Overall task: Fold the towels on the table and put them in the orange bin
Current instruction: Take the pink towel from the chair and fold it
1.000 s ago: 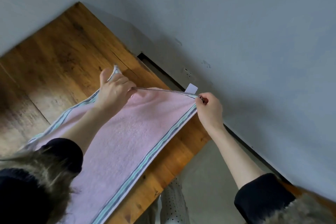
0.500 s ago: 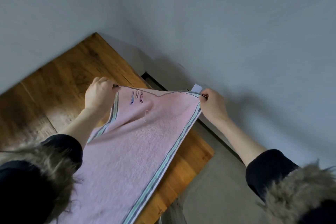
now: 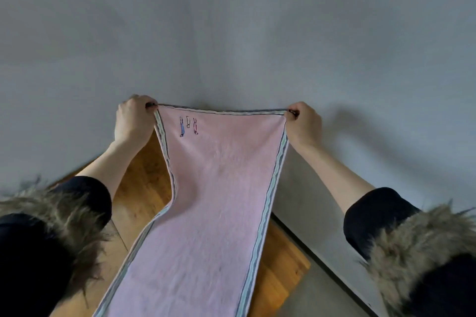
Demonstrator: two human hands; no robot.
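Two corners of the pink towel [image 3: 219, 201] are pinched in my hands: my left hand [image 3: 132, 121] grips the left corner, my right hand [image 3: 304, 125] the right, fingers curled tight round the hem. The top edge is stretched taut between them in front of the grey wall [image 3: 231, 33]. The towel hangs down toward me over the wooden tabletop [image 3: 139, 188], its striped borders running along both sides.

Dim, soft daylight; diffuse arm shadow on wall [image 3: 373, 121] right of centre. Wide-angle bending at edges; fur cuffs [image 3: 422, 252] blurred, lower corners.
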